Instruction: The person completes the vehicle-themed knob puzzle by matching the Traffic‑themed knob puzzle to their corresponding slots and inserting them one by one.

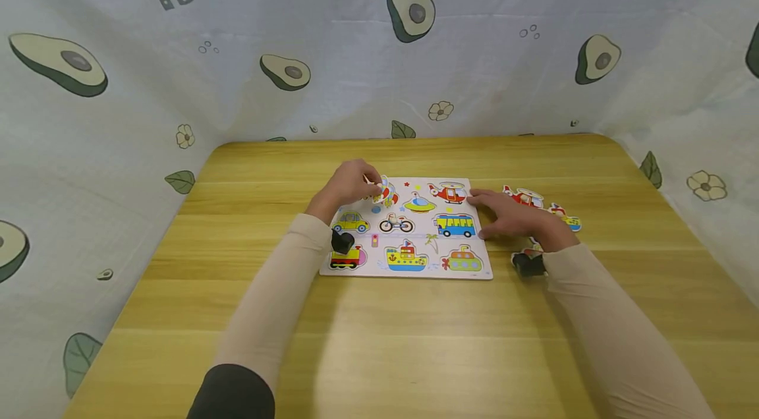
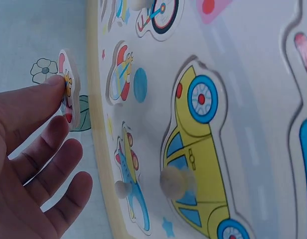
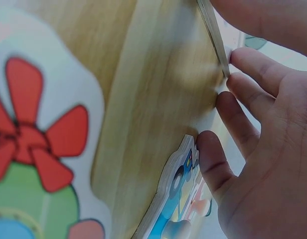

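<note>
My left hand (image 1: 351, 183) pinches a small red-and-white puzzle piece (image 2: 69, 89) between thumb and index finger, over the upper left of a white vehicle puzzle board (image 1: 376, 269). In the left wrist view the piece stands apart from the board, near a rocket picture (image 2: 121, 74). The other left fingers are loosely bent. At the board's right edge lies my right hand (image 1: 512, 215), fingers extended and touching the edge. On the board, a yellow car piece (image 2: 206, 164) with a knob sits in its place.
Right of the board, a red helicopter piece (image 1: 526, 197) and a yellow-and-blue piece (image 1: 570, 221) lie loose, partly behind my right arm. A green piece with a red propeller (image 3: 26, 137) shows in the right wrist view. An avocado-print cloth (image 1: 356, 17) hangs behind the wooden table (image 1: 397, 340).
</note>
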Demonstrator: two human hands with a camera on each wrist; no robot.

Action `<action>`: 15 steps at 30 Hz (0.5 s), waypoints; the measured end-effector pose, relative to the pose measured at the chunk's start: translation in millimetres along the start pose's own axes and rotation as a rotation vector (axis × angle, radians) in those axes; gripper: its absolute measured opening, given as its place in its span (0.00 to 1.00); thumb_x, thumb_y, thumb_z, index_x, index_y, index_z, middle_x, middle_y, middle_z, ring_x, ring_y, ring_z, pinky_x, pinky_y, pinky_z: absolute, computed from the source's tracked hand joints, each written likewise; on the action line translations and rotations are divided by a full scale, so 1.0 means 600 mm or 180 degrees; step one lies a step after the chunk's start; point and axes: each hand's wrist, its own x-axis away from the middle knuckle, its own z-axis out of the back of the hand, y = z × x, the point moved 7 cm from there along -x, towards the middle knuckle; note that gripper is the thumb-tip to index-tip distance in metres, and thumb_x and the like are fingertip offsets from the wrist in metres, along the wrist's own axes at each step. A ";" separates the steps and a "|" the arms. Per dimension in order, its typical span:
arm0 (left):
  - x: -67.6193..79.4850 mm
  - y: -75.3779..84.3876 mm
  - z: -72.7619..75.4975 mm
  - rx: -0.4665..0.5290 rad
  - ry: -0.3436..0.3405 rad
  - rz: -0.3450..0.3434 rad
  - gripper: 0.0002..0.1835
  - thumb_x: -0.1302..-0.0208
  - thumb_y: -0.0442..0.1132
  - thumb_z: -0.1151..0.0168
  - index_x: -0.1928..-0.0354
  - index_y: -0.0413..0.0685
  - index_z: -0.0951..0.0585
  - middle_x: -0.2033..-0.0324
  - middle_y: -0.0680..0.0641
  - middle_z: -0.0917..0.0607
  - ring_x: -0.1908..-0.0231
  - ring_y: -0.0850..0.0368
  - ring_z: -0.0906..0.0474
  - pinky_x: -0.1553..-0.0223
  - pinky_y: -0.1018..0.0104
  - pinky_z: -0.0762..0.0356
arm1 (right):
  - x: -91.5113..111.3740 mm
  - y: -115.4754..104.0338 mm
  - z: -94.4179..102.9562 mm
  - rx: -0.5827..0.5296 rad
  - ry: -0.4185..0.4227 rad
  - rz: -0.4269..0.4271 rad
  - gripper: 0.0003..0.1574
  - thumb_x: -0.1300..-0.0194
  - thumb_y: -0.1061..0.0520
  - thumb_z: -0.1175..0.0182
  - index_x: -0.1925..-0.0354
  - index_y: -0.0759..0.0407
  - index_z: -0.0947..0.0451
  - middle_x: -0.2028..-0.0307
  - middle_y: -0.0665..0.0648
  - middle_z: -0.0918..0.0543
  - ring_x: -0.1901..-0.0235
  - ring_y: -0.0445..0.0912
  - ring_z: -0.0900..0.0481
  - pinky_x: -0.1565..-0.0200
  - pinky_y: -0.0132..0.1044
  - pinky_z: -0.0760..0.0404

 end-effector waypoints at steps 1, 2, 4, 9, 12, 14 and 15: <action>-0.002 0.002 -0.004 -0.0008 -0.0001 0.0006 0.09 0.36 0.41 0.35 0.57 0.44 0.14 0.55 0.45 0.16 0.58 0.52 0.25 0.59 0.64 0.24 | 0.000 0.001 0.000 0.0000 -0.0001 0.0000 0.52 0.43 0.56 0.30 0.27 0.68 0.42 0.24 0.71 0.49 0.26 0.71 0.55 0.29 0.70 0.52; -0.004 0.003 -0.007 -0.0012 -0.0005 0.0019 0.09 0.36 0.41 0.35 0.57 0.44 0.14 0.56 0.45 0.16 0.58 0.53 0.25 0.58 0.64 0.25 | 0.000 0.001 0.000 -0.0009 -0.0003 -0.0002 0.52 0.43 0.56 0.30 0.27 0.68 0.42 0.24 0.71 0.49 0.26 0.71 0.55 0.29 0.70 0.52; -0.008 0.007 -0.013 -0.0033 -0.0004 0.0015 0.09 0.36 0.41 0.34 0.58 0.44 0.14 0.56 0.45 0.15 0.57 0.52 0.25 0.57 0.63 0.25 | 0.000 0.001 0.000 -0.0005 -0.0001 0.0014 0.52 0.43 0.55 0.30 0.27 0.69 0.42 0.24 0.71 0.49 0.26 0.71 0.54 0.29 0.70 0.52; -0.019 0.007 -0.027 -0.0070 -0.0007 0.0110 0.09 0.36 0.42 0.34 0.58 0.45 0.14 0.56 0.46 0.15 0.57 0.52 0.26 0.55 0.61 0.24 | 0.001 0.003 0.000 0.0008 -0.0010 0.0016 0.52 0.42 0.55 0.31 0.27 0.68 0.43 0.24 0.71 0.49 0.26 0.71 0.55 0.29 0.70 0.52; -0.023 0.002 -0.034 -0.0047 -0.0005 0.0235 0.10 0.36 0.43 0.33 0.58 0.46 0.14 0.56 0.47 0.16 0.57 0.53 0.26 0.55 0.62 0.25 | 0.002 0.002 0.000 0.0000 -0.0010 0.0024 0.52 0.42 0.56 0.31 0.27 0.68 0.43 0.24 0.71 0.49 0.26 0.71 0.55 0.29 0.70 0.52; -0.024 0.001 -0.037 -0.0033 0.0012 0.0292 0.10 0.36 0.43 0.33 0.58 0.46 0.14 0.57 0.47 0.15 0.58 0.53 0.26 0.56 0.62 0.25 | 0.002 0.003 0.000 -0.0011 0.0003 0.0037 0.52 0.42 0.56 0.31 0.27 0.69 0.43 0.24 0.71 0.49 0.26 0.71 0.55 0.29 0.70 0.52; -0.025 0.000 -0.039 -0.0038 0.0025 0.0311 0.10 0.36 0.43 0.33 0.58 0.46 0.14 0.58 0.47 0.15 0.59 0.53 0.26 0.57 0.63 0.25 | 0.003 0.002 0.000 -0.0021 0.0005 0.0037 0.52 0.42 0.56 0.31 0.27 0.69 0.42 0.24 0.71 0.49 0.26 0.71 0.55 0.29 0.70 0.52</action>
